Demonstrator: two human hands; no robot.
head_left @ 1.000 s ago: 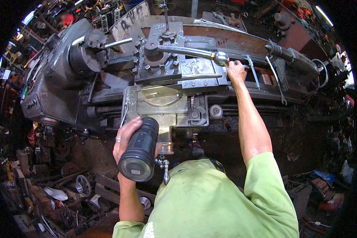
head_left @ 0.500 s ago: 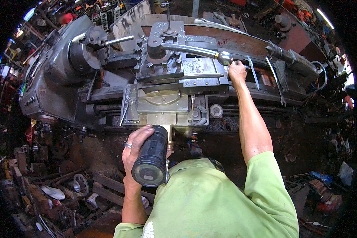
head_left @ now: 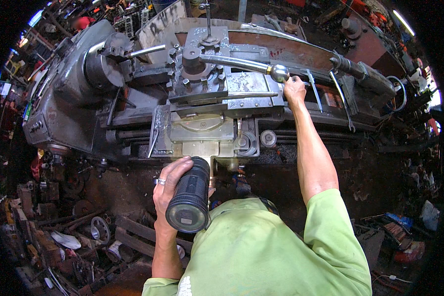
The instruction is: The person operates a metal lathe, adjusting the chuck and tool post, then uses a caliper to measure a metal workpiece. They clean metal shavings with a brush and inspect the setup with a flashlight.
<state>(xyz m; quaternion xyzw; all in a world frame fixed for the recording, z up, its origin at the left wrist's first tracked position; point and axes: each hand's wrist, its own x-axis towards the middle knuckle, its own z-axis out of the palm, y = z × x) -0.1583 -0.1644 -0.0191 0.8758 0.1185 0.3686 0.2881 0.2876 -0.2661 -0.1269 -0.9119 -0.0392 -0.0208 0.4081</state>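
My left hand [head_left: 165, 192], with a ring on one finger, is closed around a black ribbed cylinder [head_left: 191, 190] that looks like a flashlight body. The cylinder's round end faces up toward me. With my arm stretched forward, my right hand [head_left: 295, 92] is closed at the right end of the lathe's top slide [head_left: 254, 81], on what appears to be its handle, mostly hidden by the fingers. Right beside that hand is the steel ball [head_left: 279, 73] of the tool post lever [head_left: 237, 61]. The square tool post [head_left: 195, 79] carries several bolts.
On the left is the lathe chuck [head_left: 103, 64], with a key-like bar [head_left: 148, 51] near it. The tailstock [head_left: 362, 74] stands at the right. Spanners [head_left: 343, 101] lie across the bed. Metal scrap and a handwheel [head_left: 100, 230] crowd the floor at lower left.
The black cylinder and my left hand have shifted very slightly. My right hand stays in the same place with its fingers closed.
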